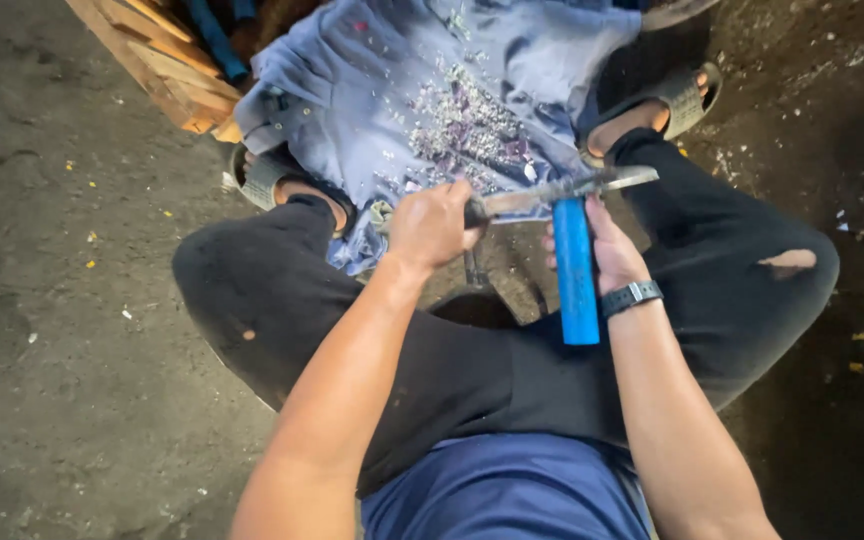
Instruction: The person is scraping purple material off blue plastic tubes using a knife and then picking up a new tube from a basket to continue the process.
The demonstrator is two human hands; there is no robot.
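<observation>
Blade (562, 190) and blue tube (576, 270) cross just right of the frame's centre, and that crossing is the relation everything here hangs on. The tube's long axis runs nearly straight up and down the picture, its upper end under the blade and its lower end reaching toward the person's lap. The blade lies almost at right angles to it, running left to right with a slight rise toward the right, its bright tip passing beyond the tube's right side.

The left hand (430, 225), at centre frame, is closed around the knife's handle, with the blade leading off to the right. The right hand (607, 250) sits behind and to the right of the tube, fingers wrapped on it, a dark watch (632, 297) on the wrist; it is the hand touching the tube, while the left reaches it only through the blade. The two hands are near one another but not touching.

Beyond the hands, toward the top of the frame, a grey-blue cloth (372, 90) is spread between the feet, strewn with pale shavings (462, 120). Black-trousered knees (252, 290) close in at left and right, so open room lies mainly forward over the cloth. Wooden slats (162, 60) sit at the upper left, well apart from the hands, and dark ground (42, 300) fills both sides.
</observation>
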